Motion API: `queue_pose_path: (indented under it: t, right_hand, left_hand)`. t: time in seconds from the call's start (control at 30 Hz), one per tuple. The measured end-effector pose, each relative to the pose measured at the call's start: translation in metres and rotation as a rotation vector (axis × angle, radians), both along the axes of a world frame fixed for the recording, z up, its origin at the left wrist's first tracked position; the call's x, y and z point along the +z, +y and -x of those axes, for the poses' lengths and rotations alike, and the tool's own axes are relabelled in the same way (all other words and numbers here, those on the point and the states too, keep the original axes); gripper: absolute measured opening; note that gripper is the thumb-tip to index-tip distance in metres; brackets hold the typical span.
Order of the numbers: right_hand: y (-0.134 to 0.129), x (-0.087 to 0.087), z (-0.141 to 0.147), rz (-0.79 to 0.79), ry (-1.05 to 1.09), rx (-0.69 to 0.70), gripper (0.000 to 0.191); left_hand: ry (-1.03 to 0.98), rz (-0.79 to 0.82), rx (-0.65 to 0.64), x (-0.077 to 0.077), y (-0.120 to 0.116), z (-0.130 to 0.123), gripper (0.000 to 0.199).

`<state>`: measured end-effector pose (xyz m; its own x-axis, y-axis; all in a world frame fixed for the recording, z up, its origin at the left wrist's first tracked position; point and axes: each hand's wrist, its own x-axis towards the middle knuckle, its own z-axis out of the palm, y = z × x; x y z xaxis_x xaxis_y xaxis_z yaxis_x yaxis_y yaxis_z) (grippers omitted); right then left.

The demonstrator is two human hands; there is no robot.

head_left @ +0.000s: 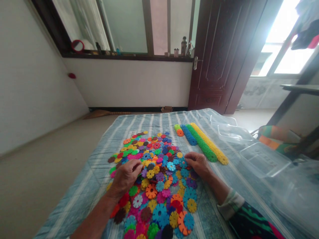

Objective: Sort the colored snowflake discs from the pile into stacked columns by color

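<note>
Many notched plastic discs in mixed colours lie in a loose pile [152,174] on a striped cloth. At the pile's left side is my left hand [127,176], its thumb and fingers pinched together; whatever they may hold is hidden. My right hand [199,164] is at the right edge, fingertips closed against a blue disc [183,162]. Beyond it, discs are stacked on their sides in rows: a yellow row [209,143], a green row [203,142] and a shorter blue row [188,134]. A small lime and orange group [178,130] lies beside them.
Clear plastic containers [265,159] stand along the right side of the cloth-covered surface [87,196]. Behind it are a white wall, a dark red door [219,49] and a window ledge [129,57] with a bottle [183,46] and a round mirror [77,46].
</note>
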<state>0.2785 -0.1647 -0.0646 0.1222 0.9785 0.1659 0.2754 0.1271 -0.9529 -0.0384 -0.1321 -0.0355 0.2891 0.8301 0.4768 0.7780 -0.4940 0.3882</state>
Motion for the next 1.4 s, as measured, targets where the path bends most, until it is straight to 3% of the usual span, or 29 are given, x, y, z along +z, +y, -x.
queue_pose_path:
  t: [0.83,1.2,1.4]
  right_hand:
    - [-0.002,0.005,0.001,0.029,0.022,-0.015,0.021]
    - [0.000,-0.001,0.000,0.016,0.008,-0.001,0.021]
    - [-0.001,-0.003,0.001,0.007,-0.036,0.001,0.020]
  left_hand:
    - [-0.022,0.117,0.004,0.004,-0.005,-0.006,0.026]
    - [-0.059,0.161,-0.018,0.010,-0.012,-0.010,0.024]
    - [-0.064,0.156,0.053,0.017,-0.006,-0.009,0.025]
